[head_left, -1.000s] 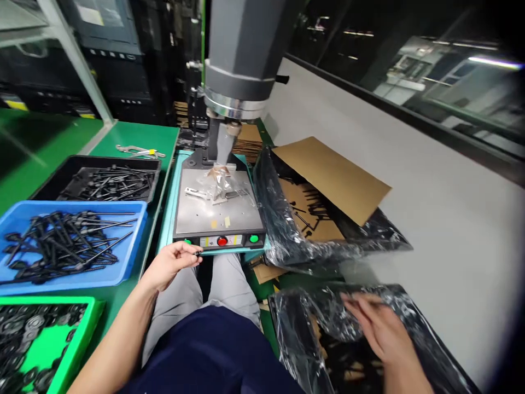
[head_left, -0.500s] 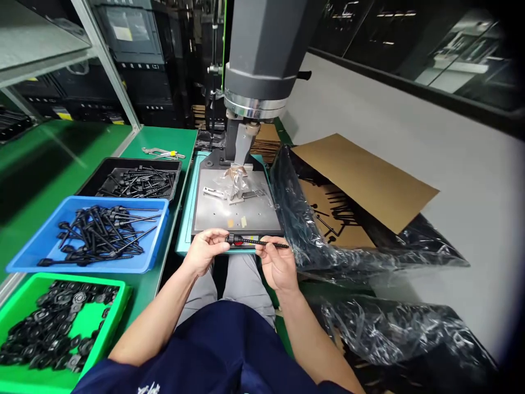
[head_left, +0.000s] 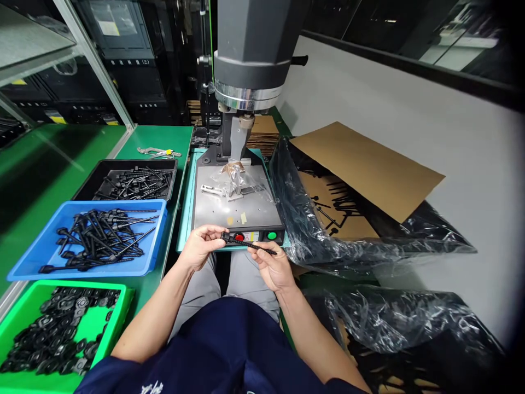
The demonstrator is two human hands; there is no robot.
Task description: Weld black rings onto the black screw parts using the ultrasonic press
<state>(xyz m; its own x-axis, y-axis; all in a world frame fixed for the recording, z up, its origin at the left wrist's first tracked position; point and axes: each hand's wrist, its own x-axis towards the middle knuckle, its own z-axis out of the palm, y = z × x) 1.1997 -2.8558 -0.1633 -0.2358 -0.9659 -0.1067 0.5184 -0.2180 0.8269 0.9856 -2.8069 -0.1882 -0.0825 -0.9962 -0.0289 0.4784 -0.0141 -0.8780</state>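
A thin black ribbed rod with a thicker head is held between my two hands, in front of the machine's base. My left hand pinches its head end at the left. Farther right, my right hand grips the shaft with thumb and fingers, and the rod's tip sticks out past them. The rod slopes down to the right. Just behind it are a red button and a green button. Similar black rods fill a blue tray on my left.
A grey press-like machine head hangs above a metal plate with a plastic-wrapped fixture. At left are a black tray, a green bin of small black parts and pliers. A cardboard sheet lies over a plastic-lined box at right.
The rod has gone from nearly level to sloping down on the right. My right hand has shifted slightly left and lower, uncovering the green button. The view has shifted a little.
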